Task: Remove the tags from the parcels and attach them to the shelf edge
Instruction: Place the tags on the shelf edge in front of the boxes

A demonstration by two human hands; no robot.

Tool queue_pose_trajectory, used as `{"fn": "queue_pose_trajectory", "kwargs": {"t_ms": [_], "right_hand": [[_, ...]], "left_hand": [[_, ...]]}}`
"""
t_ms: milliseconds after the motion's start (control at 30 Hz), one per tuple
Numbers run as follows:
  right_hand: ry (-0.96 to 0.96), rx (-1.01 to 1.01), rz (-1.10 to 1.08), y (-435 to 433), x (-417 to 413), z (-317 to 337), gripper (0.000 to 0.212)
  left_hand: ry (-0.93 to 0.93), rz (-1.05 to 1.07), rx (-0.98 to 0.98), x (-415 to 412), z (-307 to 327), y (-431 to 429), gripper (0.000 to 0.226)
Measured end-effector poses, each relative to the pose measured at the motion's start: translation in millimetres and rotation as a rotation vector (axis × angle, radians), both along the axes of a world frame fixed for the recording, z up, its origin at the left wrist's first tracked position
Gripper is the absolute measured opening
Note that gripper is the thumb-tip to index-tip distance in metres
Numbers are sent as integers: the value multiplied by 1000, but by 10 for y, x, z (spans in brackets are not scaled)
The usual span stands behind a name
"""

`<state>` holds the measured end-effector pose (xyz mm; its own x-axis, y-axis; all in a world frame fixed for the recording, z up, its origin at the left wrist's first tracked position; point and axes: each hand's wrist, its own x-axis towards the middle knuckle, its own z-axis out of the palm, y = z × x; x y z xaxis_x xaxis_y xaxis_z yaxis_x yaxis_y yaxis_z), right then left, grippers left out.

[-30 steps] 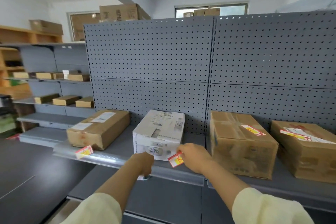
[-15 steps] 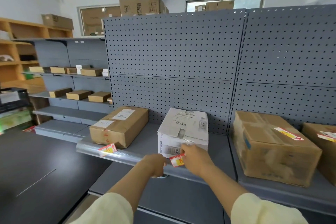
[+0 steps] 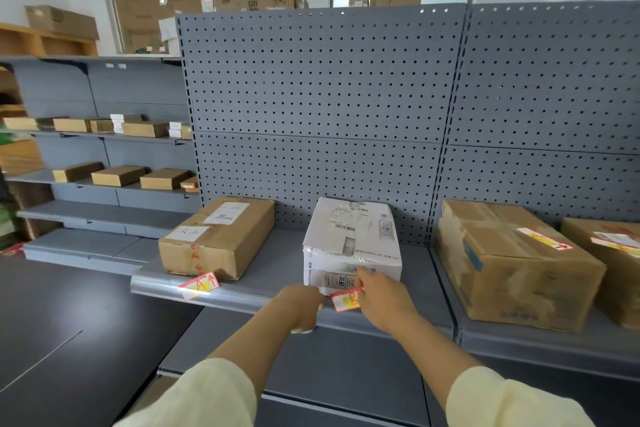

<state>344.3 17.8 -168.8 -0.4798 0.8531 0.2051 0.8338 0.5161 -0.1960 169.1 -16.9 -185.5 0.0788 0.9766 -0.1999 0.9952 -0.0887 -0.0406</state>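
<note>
My right hand (image 3: 384, 302) pinches a red-and-yellow paper tag (image 3: 344, 300) against the grey metal shelf edge (image 3: 242, 300); my left hand (image 3: 300, 305), curled closed, grips that edge beside it.

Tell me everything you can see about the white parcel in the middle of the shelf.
The white parcel is a box-shaped package in creased white wrap with clear tape, a barcode label on top and printed text on its front. It stands on the grey shelf, slightly turned, apart from the pegboard behind. The right hand touches its lower front, holding a red and yellow tag at the shelf edge below it.
</note>
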Motion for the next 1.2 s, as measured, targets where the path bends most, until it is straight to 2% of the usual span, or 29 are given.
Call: {"fn": "queue_pose_trajectory", "kwargs": {"t_ms": [167,300,567,800,933,1200], "right_hand": [[0,8,-31,-35,-13,-50,25],[-12,20,-43,-19,-43,-54,18],[-21,25,-59,-17,-174,-122,19],[-48,1,-77,-10,-244,-215,16],[-59,-21,-74,9,-287,-269,19],[-152,53,-113,38,-134,-242,27]], "left_hand": [[-40,12,0,-33,-44,62,48],[-54,6,16,-56,-81,106,41],[-3,-25,-27,-46,-66,121,38],[-72,-38,-89,-90,-9,126,44],[-70,-38,-55,-76,79,48,48],[-138,-38,19,-73,308,93,37]]}}
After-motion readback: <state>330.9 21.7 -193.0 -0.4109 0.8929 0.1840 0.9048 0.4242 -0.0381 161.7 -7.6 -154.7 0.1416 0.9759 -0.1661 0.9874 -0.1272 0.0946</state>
